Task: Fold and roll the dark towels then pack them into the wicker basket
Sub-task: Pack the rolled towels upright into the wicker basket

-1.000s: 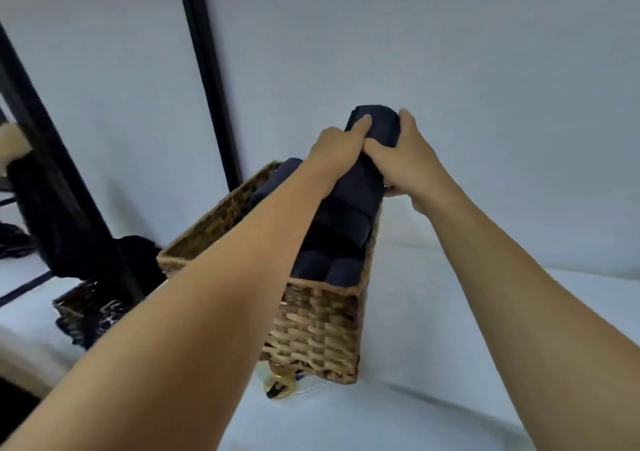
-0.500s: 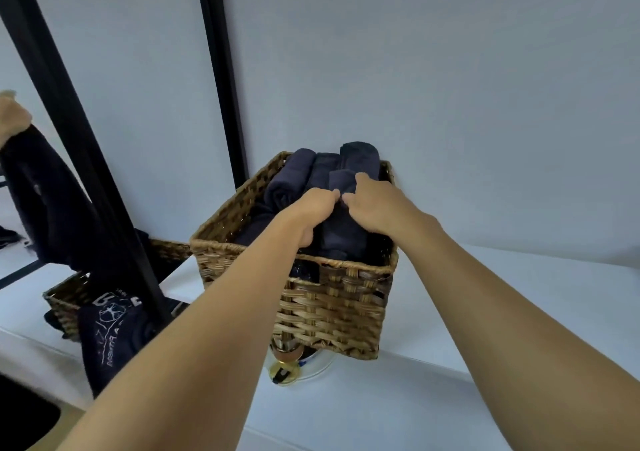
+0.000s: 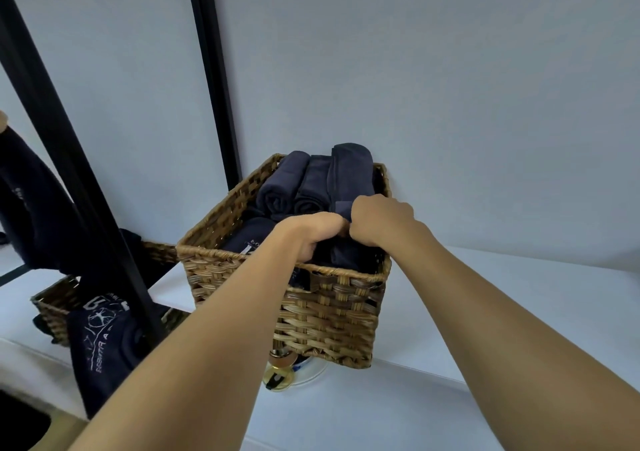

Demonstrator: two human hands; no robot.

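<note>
Wicker basket (image 3: 325, 315), packing step: left grip (image 3: 311, 234) and right grip (image 3: 379, 222) both clutch the near end of the top towel (image 3: 349, 173). Next, probably: tuck it level, then release.

A dark garment (image 3: 100, 343) reflected in the mirror (image 3: 62, 159) at the left bears a white print: a large character like a 6 or B, a round emblem and a line of capitals, all reversed and too blurred to read. A small white label on a dark towel (image 3: 242, 242) in the wicker basket (image 3: 325, 319) is illegible.
</note>
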